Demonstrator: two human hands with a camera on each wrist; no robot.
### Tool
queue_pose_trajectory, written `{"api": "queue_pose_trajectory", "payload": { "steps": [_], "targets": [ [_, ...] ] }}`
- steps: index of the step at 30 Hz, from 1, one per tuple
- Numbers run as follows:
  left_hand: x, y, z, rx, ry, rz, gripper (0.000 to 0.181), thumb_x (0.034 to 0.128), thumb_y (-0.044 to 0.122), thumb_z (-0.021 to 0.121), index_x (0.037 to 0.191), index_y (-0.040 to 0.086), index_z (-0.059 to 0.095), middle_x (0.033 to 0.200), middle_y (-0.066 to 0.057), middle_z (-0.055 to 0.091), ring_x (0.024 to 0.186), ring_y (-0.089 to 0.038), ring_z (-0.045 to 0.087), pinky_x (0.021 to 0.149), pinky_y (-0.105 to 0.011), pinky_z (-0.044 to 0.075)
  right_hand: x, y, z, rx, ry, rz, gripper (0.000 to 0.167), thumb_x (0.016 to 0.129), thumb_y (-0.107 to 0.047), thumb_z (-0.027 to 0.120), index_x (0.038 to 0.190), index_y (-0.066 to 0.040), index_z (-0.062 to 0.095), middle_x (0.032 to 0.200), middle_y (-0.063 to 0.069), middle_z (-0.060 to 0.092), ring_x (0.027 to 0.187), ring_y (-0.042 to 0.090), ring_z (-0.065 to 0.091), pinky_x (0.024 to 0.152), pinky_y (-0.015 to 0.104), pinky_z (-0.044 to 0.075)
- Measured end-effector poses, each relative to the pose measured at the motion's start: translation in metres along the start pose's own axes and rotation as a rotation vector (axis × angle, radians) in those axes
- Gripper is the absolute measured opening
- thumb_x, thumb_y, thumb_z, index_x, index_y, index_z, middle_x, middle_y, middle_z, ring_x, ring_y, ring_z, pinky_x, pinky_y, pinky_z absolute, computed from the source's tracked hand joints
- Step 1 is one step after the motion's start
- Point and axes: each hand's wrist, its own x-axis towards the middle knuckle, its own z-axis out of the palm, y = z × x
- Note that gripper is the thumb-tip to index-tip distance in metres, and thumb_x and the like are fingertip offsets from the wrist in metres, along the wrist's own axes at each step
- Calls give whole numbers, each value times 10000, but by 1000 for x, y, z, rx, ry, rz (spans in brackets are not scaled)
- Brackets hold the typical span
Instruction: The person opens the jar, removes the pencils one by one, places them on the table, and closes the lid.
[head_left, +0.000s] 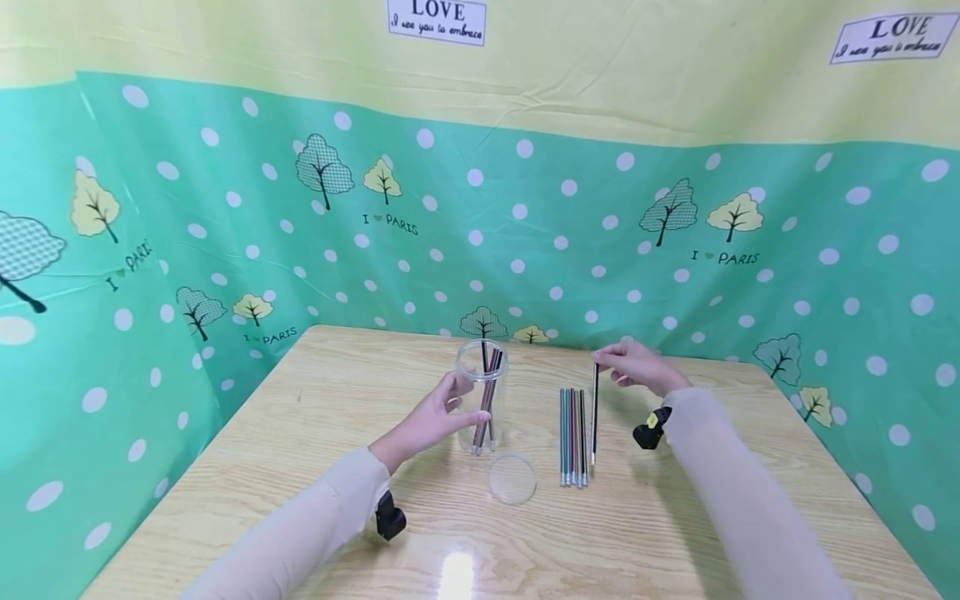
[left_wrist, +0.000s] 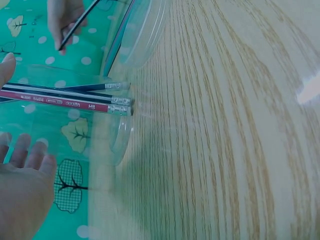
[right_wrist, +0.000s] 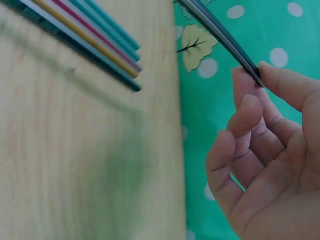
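My left hand (head_left: 431, 421) is curled round a clear jar (head_left: 505, 364), thumb on the near side and fingers on the far left. Several pencils (head_left: 487, 400) lean inside it; the left wrist view shows a red HB pencil (left_wrist: 65, 102) and dark ones with metal ferrules. At the right, my right hand (head_left: 633, 367) pinches a black pencil (head_left: 596, 412) near its upper end between thumb and fingertips. This pencil hangs with its ferrule end down, beside a row of several pencils (head_left: 573, 437) lying on the table.
On the wooden table (head_left: 315, 433), a clear round lid (head_left: 512, 479) lies in front of the jar. A green and yellow printed curtain (head_left: 540, 192) hangs behind the table's back edge. Each wrist bears a small black camera (head_left: 390, 517).
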Motion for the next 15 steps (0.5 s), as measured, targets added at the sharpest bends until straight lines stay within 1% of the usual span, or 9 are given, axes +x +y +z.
{"api": "queue_pose_trajectory", "payload": {
  "steps": [3, 6, 8, 9, 12, 15],
  "targets": [
    [0, 0, 0, 6, 0, 3, 738, 875, 323, 801, 1467, 136, 400, 1506, -187, 417, 1431, -362, 337, 1196, -481, 256, -1, 8, 3, 18, -28, 16, 527, 1045, -307, 554, 1388, 88, 494, 1193, 176, 588, 874, 226, 546, 820, 390, 558],
    [0, 1, 0, 13, 0, 5, 745, 875, 324, 801, 1470, 132, 397, 1510, -203, 408, 1429, -365, 340, 1195, -479, 259, -1, 17, 6, 38, -33, 44, 527, 1038, -309, 567, 1383, 83, 494, 1199, 159, 604, 883, 224, 551, 826, 382, 547],
    [0, 1, 0, 14, -1, 5, 746, 875, 324, 801, 1471, 130, 396, 1512, -210, 403, 1428, -367, 341, 1195, -478, 260, 0, 22, 9, 44, -26, 61, 509, 1032, -317, 579, 1357, 70, 520, 1160, 131, 619, 856, 208, 547, 782, 348, 534],
    [1, 1, 0, 12, -1, 6, 744, 877, 324, 799, 1471, 129, 395, 1513, -214, 402, 1428, -369, 341, 1194, -480, 260, 0, 25, 11, 47, -24, 70, 495, 1030, -317, 582, 1341, 65, 532, 1133, 120, 626, 836, 197, 545, 756, 326, 527],
    [0, 1, 0, 9, -4, 6, 739, 881, 324, 795, 1470, 127, 395, 1517, -227, 393, 1429, -376, 337, 1194, -489, 259, 1, 33, 15, 44, -38, 53, 438, 1036, -284, 573, 1273, 85, 571, 994, 102, 618, 758, 165, 527, 680, 271, 495],
    [0, 1, 0, 4, -4, 5, 730, 883, 325, 793, 1466, 129, 399, 1518, -231, 391, 1430, -381, 334, 1193, -496, 257, 4, 40, 19, 61, -51, 40, 361, 1039, -241, 565, 1168, 93, 605, 852, 69, 566, 699, 148, 498, 636, 244, 480]
  ]
}}
